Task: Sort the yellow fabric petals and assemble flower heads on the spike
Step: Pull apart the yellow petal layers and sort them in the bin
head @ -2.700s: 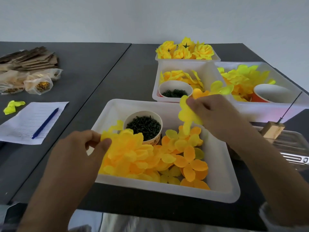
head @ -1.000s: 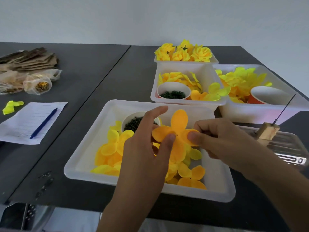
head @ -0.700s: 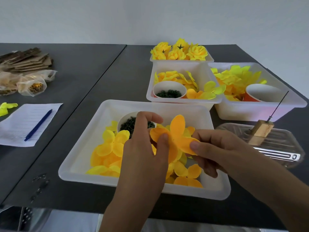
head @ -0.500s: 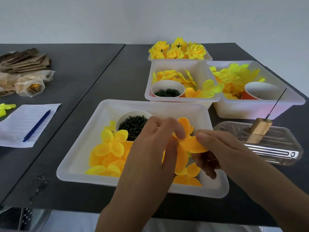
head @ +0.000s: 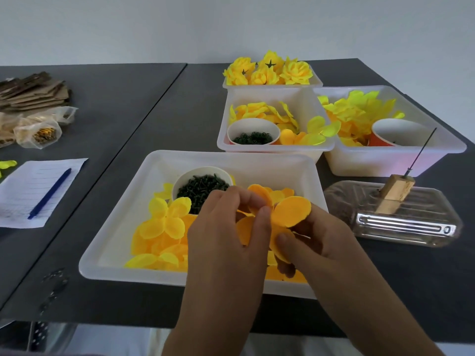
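While hands (head: 270,235) pinch it, orange petal piece (head: 291,211) between

Petals in the near tray (head: 108,255) behind both hands; loose yellow petal (head: 6,165) cropped at left edge.

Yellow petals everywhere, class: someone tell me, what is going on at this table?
A person is making fabric flowers. Both hands, the left hand and the right hand, pinch an orange-yellow petal piece over the near white tray of loose petals. The spike, standing in its wooden block to the right, holds nothing yet. Finished flower heads fill the far tray.
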Demonstrator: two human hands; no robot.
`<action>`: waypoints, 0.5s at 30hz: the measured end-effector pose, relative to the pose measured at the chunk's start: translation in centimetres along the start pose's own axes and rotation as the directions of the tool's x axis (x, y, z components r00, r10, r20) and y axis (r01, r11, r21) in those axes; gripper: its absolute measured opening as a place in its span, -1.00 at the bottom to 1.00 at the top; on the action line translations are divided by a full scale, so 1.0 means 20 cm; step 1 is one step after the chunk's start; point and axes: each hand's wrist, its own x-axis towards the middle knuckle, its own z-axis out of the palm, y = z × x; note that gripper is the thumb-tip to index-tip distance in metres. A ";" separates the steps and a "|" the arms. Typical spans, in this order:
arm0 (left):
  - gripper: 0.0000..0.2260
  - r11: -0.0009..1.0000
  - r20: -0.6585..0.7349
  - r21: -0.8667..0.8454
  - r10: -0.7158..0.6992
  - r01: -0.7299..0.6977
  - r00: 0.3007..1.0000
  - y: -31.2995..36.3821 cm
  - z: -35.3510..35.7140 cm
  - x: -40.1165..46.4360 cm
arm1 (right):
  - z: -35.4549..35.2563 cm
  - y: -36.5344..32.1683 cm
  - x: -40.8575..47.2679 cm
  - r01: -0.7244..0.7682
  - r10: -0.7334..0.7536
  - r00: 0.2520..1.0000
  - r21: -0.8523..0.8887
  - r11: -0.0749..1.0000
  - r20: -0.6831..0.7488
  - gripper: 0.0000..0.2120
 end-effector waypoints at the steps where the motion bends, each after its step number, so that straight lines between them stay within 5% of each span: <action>1: -0.94 1.000 -0.001 0.009 0.015 -0.015 1.000 0.00 0.00 -0.01 | 0.00 0.01 0.00 0.011 -0.012 1.000 -0.035 0.999 -0.023 -0.96; 7: -0.92 0.981 0.087 0.054 0.181 -0.186 0.980 0.01 -0.01 0.00 | 0.00 0.05 0.01 0.060 -0.057 0.998 -0.171 0.984 0.023 -0.84; 15: -0.88 0.992 0.063 -0.116 0.049 -0.041 0.997 -0.02 -0.04 0.01 | 0.01 0.07 -0.02 0.178 -0.189 0.982 -0.376 0.909 0.009 -0.88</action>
